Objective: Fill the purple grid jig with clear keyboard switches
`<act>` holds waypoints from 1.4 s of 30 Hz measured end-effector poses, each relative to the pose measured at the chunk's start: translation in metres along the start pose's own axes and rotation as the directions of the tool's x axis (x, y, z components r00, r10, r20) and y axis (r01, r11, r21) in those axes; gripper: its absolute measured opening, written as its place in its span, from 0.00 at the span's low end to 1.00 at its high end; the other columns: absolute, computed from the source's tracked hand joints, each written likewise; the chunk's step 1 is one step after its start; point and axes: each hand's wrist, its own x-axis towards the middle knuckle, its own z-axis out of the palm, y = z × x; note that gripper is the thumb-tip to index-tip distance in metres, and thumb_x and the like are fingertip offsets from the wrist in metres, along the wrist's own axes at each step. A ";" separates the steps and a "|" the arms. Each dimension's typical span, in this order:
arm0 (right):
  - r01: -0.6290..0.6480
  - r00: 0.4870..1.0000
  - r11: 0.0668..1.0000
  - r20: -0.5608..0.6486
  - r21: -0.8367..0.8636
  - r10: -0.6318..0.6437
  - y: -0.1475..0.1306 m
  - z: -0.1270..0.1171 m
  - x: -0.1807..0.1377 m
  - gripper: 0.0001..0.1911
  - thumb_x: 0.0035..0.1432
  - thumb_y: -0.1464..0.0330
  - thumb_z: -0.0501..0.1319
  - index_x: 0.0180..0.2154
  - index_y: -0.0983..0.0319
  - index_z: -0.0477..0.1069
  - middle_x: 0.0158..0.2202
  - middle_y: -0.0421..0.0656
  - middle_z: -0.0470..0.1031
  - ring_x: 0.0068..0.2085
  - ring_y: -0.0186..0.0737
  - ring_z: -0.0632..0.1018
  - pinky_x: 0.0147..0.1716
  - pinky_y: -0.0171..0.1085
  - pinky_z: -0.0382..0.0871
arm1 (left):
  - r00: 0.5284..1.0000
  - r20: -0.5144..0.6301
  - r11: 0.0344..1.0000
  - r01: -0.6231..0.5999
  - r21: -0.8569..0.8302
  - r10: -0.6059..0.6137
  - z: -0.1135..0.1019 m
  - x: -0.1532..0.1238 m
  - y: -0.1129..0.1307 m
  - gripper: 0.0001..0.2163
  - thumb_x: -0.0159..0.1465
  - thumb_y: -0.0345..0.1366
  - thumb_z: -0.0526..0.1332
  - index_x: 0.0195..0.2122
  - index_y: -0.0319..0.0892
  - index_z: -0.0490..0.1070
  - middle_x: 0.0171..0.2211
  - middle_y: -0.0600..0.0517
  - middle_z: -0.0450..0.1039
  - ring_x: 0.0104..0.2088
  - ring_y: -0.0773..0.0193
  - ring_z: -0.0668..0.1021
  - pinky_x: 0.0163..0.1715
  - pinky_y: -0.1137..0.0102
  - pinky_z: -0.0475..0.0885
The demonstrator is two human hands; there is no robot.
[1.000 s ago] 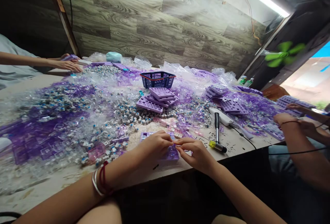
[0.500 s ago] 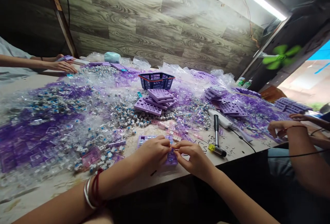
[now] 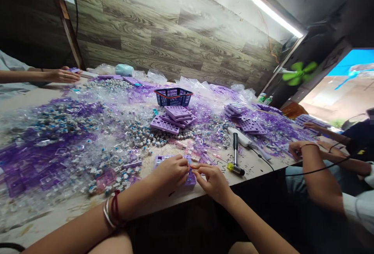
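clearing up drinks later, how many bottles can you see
2, side by side towards the far right of the table, below the green fan: the left bottle and the right bottle. Others may be hidden behind the clutter.

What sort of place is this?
Probably a small hand-assembly workshop: small loose parts heaped across a worktable, stacked purple plates with square openings, and a hammer lying near the table's edge.
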 end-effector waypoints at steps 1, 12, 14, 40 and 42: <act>-0.014 1.000 1.000 0.006 0.013 0.014 0.000 0.000 0.000 0.11 0.59 0.68 0.57 0.27 0.59 0.75 0.41 0.44 0.79 0.40 0.44 0.80 0.40 0.39 0.73 | 1.000 0.002 1.000 -0.008 0.025 0.008 -0.001 0.000 0.001 0.07 0.62 0.36 0.57 0.36 0.39 0.70 0.35 0.47 0.72 0.36 0.59 0.72 0.39 0.65 0.69; -0.398 0.917 0.890 0.067 0.223 0.393 -0.003 -0.002 0.007 0.08 0.53 0.64 0.61 0.31 0.62 0.75 0.32 0.45 0.79 0.30 0.41 0.79 0.22 0.34 0.73 | 0.999 0.032 0.999 -0.032 0.043 0.030 -0.005 0.000 0.001 0.12 0.55 0.38 0.64 0.38 0.38 0.67 0.38 0.45 0.72 0.40 0.57 0.72 0.41 0.64 0.70; -0.508 0.861 0.811 0.122 0.290 0.495 -0.003 -0.001 0.010 0.09 0.53 0.64 0.61 0.31 0.64 0.73 0.28 0.43 0.76 0.26 0.37 0.77 0.18 0.31 0.71 | 1.000 0.004 1.000 -0.026 0.011 0.026 -0.002 0.000 0.000 0.12 0.54 0.38 0.64 0.37 0.38 0.68 0.38 0.45 0.72 0.40 0.57 0.72 0.41 0.64 0.70; -0.726 0.656 0.297 0.495 0.621 0.569 -0.005 0.015 0.024 0.15 0.56 0.58 0.61 0.34 0.64 0.70 0.17 0.35 0.66 0.15 0.27 0.66 0.15 0.27 0.61 | 0.984 -0.042 0.965 0.159 -0.207 -0.171 -0.010 0.002 0.010 0.14 0.54 0.40 0.67 0.39 0.38 0.73 0.38 0.46 0.72 0.42 0.57 0.72 0.44 0.64 0.70; -0.742 0.650 0.347 0.489 0.573 0.582 -0.005 0.015 0.024 0.16 0.58 0.57 0.59 0.34 0.64 0.69 0.16 0.35 0.66 0.14 0.28 0.67 0.14 0.27 0.59 | 0.985 -0.035 0.967 0.161 -0.197 -0.171 -0.010 0.001 0.010 0.14 0.54 0.40 0.67 0.38 0.37 0.73 0.38 0.46 0.72 0.42 0.57 0.72 0.44 0.64 0.70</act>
